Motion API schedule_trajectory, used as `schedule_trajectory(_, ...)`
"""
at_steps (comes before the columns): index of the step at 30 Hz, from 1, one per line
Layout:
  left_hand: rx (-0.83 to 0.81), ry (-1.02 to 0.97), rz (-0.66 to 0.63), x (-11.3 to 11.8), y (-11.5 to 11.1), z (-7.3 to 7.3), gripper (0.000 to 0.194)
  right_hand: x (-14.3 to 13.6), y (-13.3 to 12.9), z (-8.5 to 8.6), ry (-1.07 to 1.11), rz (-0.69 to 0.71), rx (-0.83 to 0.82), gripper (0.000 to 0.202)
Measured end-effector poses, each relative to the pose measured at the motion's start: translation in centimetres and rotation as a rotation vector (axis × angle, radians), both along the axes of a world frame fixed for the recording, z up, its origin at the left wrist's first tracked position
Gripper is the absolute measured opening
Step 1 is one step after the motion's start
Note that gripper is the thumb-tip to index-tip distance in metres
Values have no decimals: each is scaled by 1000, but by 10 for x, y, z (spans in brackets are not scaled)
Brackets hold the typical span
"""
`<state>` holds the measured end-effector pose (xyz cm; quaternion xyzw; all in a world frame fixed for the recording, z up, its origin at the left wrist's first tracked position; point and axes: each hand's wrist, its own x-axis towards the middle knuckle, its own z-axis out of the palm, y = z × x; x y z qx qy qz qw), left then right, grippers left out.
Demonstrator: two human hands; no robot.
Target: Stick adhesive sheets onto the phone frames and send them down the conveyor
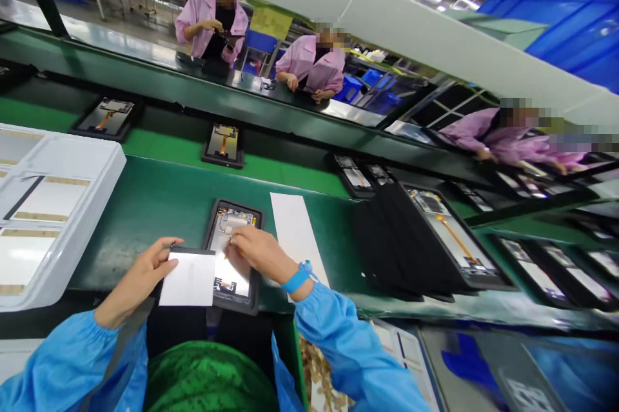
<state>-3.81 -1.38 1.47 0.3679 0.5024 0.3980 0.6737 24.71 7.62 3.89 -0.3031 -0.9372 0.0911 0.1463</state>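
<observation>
The open tablet (233, 256) is lying on the green bench right in front, right hand (255, 252) pinching at its upper insides. Left hand (140, 280) is gripping a white sheet (188, 278) just beside it. White tray (82, 206) sitting further left.

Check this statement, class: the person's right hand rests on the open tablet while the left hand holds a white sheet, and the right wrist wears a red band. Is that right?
Not quite. The head view shows the band is blue, not red. The rest stands: the right hand rests on the open tablet, and the left hand holds the white sheet.
</observation>
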Motion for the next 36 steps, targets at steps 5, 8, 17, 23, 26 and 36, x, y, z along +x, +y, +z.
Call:
schedule_trajectory(5,124,78,-173,33,34,4,47,12,6,-18,457,-391,-249,18)
schedule_trajectory(8,203,195,-217,54,50,5,40,11,3,-24,523,-480,-324,18)
schedule_trajectory(17,269,300,-205,70,62,-16,46,19,-16,-23,607,-578,-494,28)
schedule_trajectory(23,281,320,-176,74,61,-12,47,25,-40,-22,613,-612,-512,26)
schedule_trajectory(26,290,324,-172,75,62,-13,48,25,-51,-22,564,-593,-482,23)
schedule_trajectory(36,334,399,-155,77,63,-13,46,20,-69,-30,462,-452,-356,20)
